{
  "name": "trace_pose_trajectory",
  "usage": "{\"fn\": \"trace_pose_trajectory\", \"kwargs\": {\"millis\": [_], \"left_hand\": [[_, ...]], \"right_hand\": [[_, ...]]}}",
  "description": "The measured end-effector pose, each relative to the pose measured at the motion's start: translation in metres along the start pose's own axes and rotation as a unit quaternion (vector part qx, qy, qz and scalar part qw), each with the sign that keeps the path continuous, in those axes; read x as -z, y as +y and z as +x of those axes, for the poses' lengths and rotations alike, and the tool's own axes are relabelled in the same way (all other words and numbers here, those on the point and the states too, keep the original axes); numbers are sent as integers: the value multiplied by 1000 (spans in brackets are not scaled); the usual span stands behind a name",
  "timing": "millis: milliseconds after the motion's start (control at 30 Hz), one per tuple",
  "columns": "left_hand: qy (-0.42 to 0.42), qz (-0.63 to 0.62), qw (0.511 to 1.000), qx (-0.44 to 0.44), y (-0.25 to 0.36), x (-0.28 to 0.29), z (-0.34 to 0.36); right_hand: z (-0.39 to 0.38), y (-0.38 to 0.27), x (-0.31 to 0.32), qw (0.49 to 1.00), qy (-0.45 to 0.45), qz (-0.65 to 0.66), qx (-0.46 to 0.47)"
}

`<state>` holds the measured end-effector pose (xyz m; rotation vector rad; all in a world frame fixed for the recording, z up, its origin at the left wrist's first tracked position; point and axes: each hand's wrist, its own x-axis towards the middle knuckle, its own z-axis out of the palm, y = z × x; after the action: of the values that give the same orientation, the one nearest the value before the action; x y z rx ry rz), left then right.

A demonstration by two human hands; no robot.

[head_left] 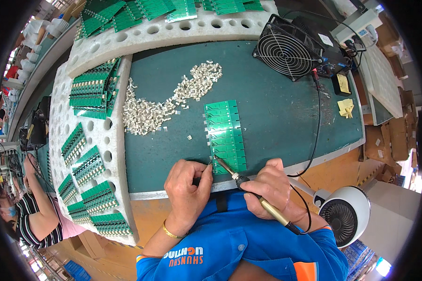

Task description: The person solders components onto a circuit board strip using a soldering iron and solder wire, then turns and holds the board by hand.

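Right hand (267, 185) is closed pen-style round a soldering iron (248, 189), tip on the near end of a green circuit-board strip (226, 136) lying flat near the table (276, 112)'s front edge; left hand (187, 187) has fingers curled together, pinning that end down. Strip looks thin, stiff and light but likely fragile at the joints, best held by its bare edges. White foam trays (117, 154) along the left edge hold more green boards (91, 89); loose metal connectors (150, 112) lie heaped between.

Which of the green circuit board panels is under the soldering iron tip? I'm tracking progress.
The panel lying alone flat on the green mat, between both hands; the others sit stacked on the white foam racks.
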<state>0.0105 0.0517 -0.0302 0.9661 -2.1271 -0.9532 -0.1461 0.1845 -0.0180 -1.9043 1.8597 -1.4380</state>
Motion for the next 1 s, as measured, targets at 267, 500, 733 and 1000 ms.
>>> {"fn": "trace_pose_trajectory", "kwargs": {"millis": [267,500,733,1000], "left_hand": [[-6,9,1000,-13,0,0,2],[-13,21,999,-33,-1,1,2],[-12,19,999,-31,-1,-1,3],[-25,24,999,-32,-1,2,4]], "right_hand": [[3,1,2,1000,-11,1,-6],[7,0,3,1000,0,5,-12],[8,1,5,1000,-11,15,-21],[10,1,3,999,9,20,-23]]}}
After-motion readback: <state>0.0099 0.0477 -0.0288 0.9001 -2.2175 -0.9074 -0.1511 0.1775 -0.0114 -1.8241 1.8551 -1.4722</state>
